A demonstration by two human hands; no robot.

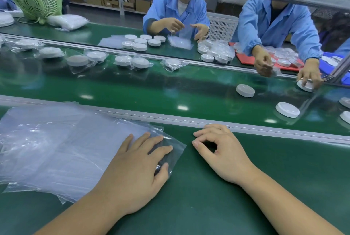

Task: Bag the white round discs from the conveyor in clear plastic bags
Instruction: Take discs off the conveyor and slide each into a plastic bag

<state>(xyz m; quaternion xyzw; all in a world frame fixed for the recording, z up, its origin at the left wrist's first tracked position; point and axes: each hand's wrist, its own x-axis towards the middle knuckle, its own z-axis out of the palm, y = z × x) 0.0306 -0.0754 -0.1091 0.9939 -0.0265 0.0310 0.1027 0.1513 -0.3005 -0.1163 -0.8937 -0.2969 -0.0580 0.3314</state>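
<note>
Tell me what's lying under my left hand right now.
Your left hand rests flat on the right-hand corner of the stack of clear plastic bags, which lies on the green bench top. The palm hides how many bags are beneath it.

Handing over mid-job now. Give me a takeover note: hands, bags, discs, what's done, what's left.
Left hand: flat, pressing the top bag of the bag stack.
Right hand: loosely curled, empty, resting on the table.
Bare discs on the conveyor, right side: nearest disc, second disc.
Done: bagged discs lie on the belt, far left.
Left: pick up a bag, open it, take the nearest disc, bag it.
</note>
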